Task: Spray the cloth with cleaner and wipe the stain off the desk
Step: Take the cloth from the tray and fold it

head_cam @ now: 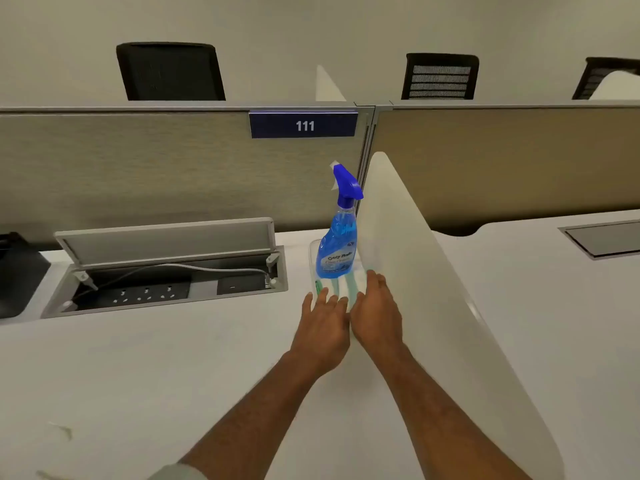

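Note:
A blue spray bottle of cleaner [337, 251] stands upright in a clear tray [312, 252] on the white desk [173, 368], close to the side divider. In front of it lies a folded white cloth with green stripes [341, 284]. My left hand [323, 327] rests flat on the cloth's near edge, fingers spread. Beside it, my right hand [375, 313] lies on the cloth's right part, fingers curled over its far edge. A faint greenish stain [64, 432] marks the desk at the lower left.
A white curved side divider [433, 289] rises just right of my hands. An open cable box [166, 271] with sockets and a raised lid sits to the left. A beige partition labelled 111 [173, 168] backs the desk. A dark object [17, 271] stands at far left.

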Tool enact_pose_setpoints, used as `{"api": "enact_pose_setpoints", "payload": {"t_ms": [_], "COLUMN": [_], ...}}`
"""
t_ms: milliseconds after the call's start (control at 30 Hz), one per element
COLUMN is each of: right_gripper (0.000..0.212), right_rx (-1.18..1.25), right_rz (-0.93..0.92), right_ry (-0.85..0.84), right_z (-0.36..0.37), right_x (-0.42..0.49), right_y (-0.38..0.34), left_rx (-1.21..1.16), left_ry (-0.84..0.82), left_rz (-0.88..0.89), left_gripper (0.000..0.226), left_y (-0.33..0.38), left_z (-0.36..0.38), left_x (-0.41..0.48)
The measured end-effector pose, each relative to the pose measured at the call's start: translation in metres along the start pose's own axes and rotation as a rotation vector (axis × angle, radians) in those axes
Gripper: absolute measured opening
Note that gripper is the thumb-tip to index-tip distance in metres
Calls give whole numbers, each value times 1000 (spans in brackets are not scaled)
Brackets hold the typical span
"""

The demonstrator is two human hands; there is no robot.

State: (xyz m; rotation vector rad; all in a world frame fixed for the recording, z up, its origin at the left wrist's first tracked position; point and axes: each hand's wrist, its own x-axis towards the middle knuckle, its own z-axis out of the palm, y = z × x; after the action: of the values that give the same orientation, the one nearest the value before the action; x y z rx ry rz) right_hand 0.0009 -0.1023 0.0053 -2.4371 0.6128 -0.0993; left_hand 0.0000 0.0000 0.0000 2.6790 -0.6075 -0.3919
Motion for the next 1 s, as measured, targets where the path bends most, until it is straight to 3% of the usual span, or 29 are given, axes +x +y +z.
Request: {"api": "enact_pose_setpoints", "payload": {"t_ms": [267, 700, 1000], "right_gripper": [64, 72, 51], "right_rx": [-21, -43, -14], "right_rz": [40, 51, 23], "right_ry": [-21, -1, 61], "right_z": [15, 27, 15], "right_x": [25, 49, 42], "right_y": [6, 6, -1], "left_rx": [58, -115, -213], "left_ry": [-58, 13, 47], "left_rz": [33, 19, 31], "left_gripper": [53, 45, 43], "left_y": [-1, -6, -10], "left_z": [-1, 8, 12], "left_x": [15, 20, 23]}}
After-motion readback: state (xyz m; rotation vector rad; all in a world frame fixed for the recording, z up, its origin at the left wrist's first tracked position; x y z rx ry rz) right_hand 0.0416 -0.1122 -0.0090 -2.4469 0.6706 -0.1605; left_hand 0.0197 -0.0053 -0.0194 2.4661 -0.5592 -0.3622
